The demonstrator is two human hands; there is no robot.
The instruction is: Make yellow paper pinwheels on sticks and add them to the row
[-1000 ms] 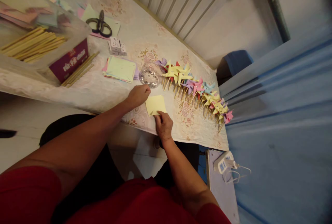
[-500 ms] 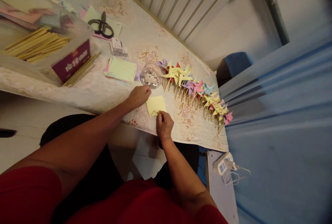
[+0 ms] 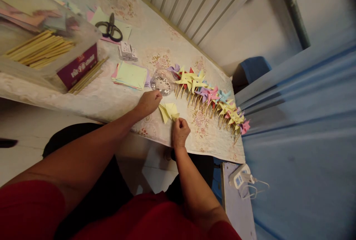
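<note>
A square of yellow paper (image 3: pixel 169 111), cut in from its corners, lies on the table in front of me with some of its flaps lifted. The thumb and fingers of my right hand (image 3: pixel 181 132) pinch its near right corner. At the paper's upper left is my left hand (image 3: pixel 149 103), its fingers closed; what is between the fingertips is hidden. Just beyond the left fingertips stands a round clear dish (image 3: pixel 161 83) of small shiny pieces. A stack of coloured paper squares (image 3: pixel 130 75) lies to the left of the dish.
A row of paper pinwheels on sticks (image 3: pixel 213 93) runs along the right. Black scissors (image 3: pixel 111 29) rest on paper sheets at the back left, near small boxes (image 3: pixel 127 50). A plastic bin (image 3: pixel 91 34) holds wooden sticks (image 3: pixel 39 49). A power strip (image 3: pixel 238 176) is at lower right.
The yellow paper has gone from nearly flat to having raised flaps. My right hand has shifted slightly right and up with the corner; my left hand has hardly moved.
</note>
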